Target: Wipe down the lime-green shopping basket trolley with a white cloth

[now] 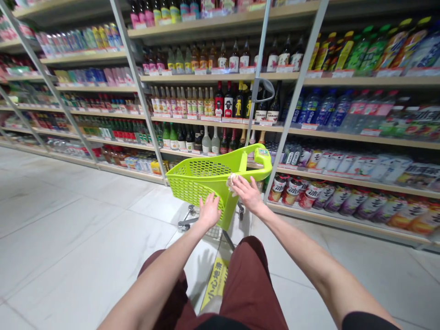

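Observation:
A lime-green shopping cart (220,169) with a perforated plastic basket stands side-on before me. My right hand (248,195) presses a crumpled whitish cloth (233,183) against the cart's top rim, near the handle end; its fingers lie over the cloth. My left hand (209,211) is at the basket's near side, fingers apart and holding nothing. Whether its fingertips touch the plastic I cannot tell. The cart's handle (264,160) curves up at the right, with a small label on it.
Shelves of bottles (192,101) stand close behind the cart and stretch left. Drinks in plastic bottles (319,107) fill the right-hand shelves. A grey metal pole (260,50) rises behind the cart. A yellow floor sign (216,279) lies on the tiles between my knees.

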`<state>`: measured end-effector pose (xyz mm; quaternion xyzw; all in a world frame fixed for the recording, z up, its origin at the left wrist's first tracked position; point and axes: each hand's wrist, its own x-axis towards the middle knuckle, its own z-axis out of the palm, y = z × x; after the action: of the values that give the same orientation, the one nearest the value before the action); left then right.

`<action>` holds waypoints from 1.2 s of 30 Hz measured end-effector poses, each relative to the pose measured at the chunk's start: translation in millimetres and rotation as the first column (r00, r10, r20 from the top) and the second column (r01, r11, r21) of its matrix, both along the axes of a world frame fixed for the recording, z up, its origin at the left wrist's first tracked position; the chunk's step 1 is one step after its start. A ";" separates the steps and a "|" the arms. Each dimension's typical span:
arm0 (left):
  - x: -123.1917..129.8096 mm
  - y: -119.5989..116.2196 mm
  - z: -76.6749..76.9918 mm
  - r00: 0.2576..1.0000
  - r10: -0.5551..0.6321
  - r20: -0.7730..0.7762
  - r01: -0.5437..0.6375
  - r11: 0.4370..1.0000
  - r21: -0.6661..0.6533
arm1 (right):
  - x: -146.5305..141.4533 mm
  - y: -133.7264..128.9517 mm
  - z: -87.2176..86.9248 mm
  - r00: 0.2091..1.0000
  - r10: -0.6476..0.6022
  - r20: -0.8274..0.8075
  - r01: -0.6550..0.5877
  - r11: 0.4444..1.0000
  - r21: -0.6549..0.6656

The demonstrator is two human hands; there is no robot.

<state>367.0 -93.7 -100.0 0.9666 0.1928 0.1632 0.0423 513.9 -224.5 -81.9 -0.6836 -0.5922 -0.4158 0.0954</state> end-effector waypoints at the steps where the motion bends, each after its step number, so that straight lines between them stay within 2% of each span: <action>1: 1.3 -0.9 0.7 1.000 -0.006 -0.003 0.006 1.000 0.008 | 1.4 1.1 -0.2 1.000 0.001 0.004 0.000 1.000 -0.013; 3: 3.4 -3.7 0.8 0.999 -0.035 -0.009 0.035 0.999 0.026 | 0.7 2.7 -13.7 1.000 0.024 0.019 -0.022 0.994 -0.103; 6: 4.2 -4.9 -2.1 0.996 -0.083 -0.014 0.084 0.995 0.047 | -6.4 3.7 -45.3 0.998 0.067 0.019 -0.060 0.963 -0.264; 8: 3.4 -0.6 -4.1 0.996 -0.089 -0.016 0.090 0.995 0.051 | -10.6 3.6 -52.5 0.997 0.077 0.007 -0.071 0.953 -0.295; 10: 2.5 7.3 -4.3 0.998 -0.068 -0.017 0.069 0.996 0.048 | -11.3 4.0 -40.2 0.998 0.064 -0.004 -0.063 0.971 -0.229; 14: 3.5 22.1 -0.3 0.999 -0.027 -0.026 0.027 0.999 0.027 | -3.9 10.8 5.1 0.999 -0.023 -0.048 0.024 1.000 0.017; 16: 5.0 24.6 0.9 0.999 -0.028 -0.034 0.029 0.999 0.017 | -1.1 16.6 8.8 0.998 -0.034 -0.048 0.035 0.999 0.018; 18: 5.7 24.7 -0.3 0.998 -0.046 -0.041 0.046 0.999 0.016 | -2.2 21.8 -7.0 1.000 -0.015 -0.026 0.013 0.997 -0.075; 21: 4.0 26.6 -5.6 0.995 -0.085 -0.045 0.086 0.996 0.021 | -10.3 26.3 -42.8 1.000 0.013 -0.019 -0.017 0.969 -0.245; 23: 1.8 32.2 -8.9 0.995 -0.089 -0.047 0.091 0.996 0.024 | -15.6 28.1 -52.6 0.999 0.014 -0.033 -0.023 0.956 -0.291; 25: 0.6 40.8 -10.1 0.996 -0.074 -0.052 0.075 0.997 0.023 | -17.3 31.3 -42.8 0.999 0.008 -0.044 -0.018 0.968 -0.250; 29: 3.2 55.5 -7.5 0.997 -0.027 -0.066 0.029 0.999 0.019 | -9.3 45.9 -0.7 0.998 -0.019 -0.058 0.016 0.998 -0.067; 31: 5.4 57.5 -7.0 0.997 -0.022 -0.075 0.023 1.000 0.015 | -4.5 54.6 2.6 0.997 -0.027 -0.067 0.023 0.998 -0.059; 33: 6.2 56.8 -8.8 0.995 -0.037 -0.089 0.038 0.999 0.010 | -2.8 60.7 -14.0 0.997 -0.026 -0.075 0.017 0.992 -0.122; 36: 3.9 57.4 -14.8 0.990 -0.062 -0.126 0.062 0.998 -0.006 | -5.8 62.7 -54.7 0.997 -0.004 -0.077 -0.017 0.964 -0.264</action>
<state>370.9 -36.3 -114.7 0.9805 0.1650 0.1003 0.0361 508.1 -161.8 -136.6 -0.7038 -0.6405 -0.3059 0.0273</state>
